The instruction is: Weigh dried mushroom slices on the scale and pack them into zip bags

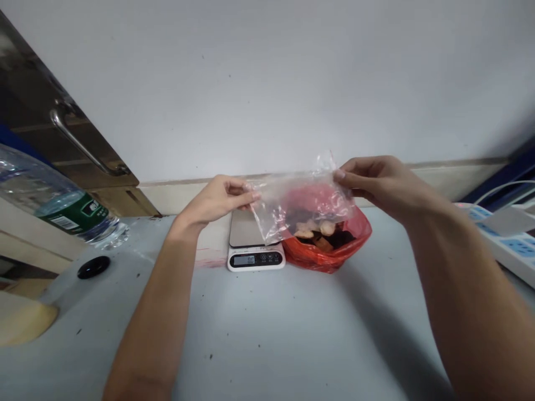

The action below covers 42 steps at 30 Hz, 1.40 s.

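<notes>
A clear plastic bag [271, 203] is stretched between my two hands, above the table. My left hand [219, 199] pinches its left edge, and my right hand [371, 178] pinches its upper right corner. Below the left part of the bag sits a white digital kitchen scale [256, 263] with a metal plate; its display seems to read 0.0. Just right of the scale stands an open red plastic bag [330, 257] holding dark and pale brown pieces, whose kind I cannot make out. The clear bag partly covers the red bag and the scale plate.
A large water bottle [79, 214] with a green label is at the left, near a black round object [94, 267]. A pale yellow object [25, 320] lies at the left edge. A white panel with blue patches [510, 239] is at the right. A wall [267, 83] rises behind.
</notes>
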Each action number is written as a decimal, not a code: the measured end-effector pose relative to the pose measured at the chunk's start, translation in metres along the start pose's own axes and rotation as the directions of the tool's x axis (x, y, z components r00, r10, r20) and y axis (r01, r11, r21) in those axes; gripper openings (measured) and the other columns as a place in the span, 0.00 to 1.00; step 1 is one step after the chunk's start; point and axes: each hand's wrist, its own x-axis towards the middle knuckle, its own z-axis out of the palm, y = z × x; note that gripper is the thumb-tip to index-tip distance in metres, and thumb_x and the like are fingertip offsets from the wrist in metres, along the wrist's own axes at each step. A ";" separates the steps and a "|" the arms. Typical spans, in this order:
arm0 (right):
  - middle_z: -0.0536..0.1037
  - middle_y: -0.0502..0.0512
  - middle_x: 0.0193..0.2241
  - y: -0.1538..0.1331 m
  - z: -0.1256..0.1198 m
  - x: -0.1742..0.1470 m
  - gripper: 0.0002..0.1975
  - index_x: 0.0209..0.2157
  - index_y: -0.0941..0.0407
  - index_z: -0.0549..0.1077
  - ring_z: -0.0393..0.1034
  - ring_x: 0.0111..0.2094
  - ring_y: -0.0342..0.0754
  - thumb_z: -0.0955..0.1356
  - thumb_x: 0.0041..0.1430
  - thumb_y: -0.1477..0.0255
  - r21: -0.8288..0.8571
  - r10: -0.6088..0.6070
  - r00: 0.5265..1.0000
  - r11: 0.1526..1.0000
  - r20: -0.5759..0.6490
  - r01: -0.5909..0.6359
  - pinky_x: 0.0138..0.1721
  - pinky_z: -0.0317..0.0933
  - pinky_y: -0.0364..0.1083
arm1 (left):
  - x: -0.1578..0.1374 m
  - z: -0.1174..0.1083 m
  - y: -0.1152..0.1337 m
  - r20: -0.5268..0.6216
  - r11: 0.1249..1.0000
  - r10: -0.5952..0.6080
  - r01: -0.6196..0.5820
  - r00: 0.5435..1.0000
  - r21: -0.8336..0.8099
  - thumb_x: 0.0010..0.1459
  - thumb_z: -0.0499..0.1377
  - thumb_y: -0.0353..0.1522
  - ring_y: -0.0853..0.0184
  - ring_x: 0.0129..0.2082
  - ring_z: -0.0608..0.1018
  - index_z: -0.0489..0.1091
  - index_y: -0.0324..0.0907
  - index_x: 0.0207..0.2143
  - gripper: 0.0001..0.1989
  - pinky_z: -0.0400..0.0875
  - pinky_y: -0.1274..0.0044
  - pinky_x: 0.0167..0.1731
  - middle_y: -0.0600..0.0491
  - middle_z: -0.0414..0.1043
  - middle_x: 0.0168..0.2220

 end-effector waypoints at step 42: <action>0.78 0.69 0.49 0.005 0.238 -0.023 0.19 0.58 0.59 0.76 0.72 0.53 0.60 0.61 0.72 0.73 -0.615 0.043 0.710 0.537 0.703 0.578 0.48 0.68 0.54 | -0.033 -0.066 -0.102 0.022 0.889 -0.378 0.356 0.926 0.289 0.44 0.66 0.35 0.66 0.29 0.73 0.76 0.47 0.39 0.17 0.68 0.77 0.35 0.60 0.67 0.27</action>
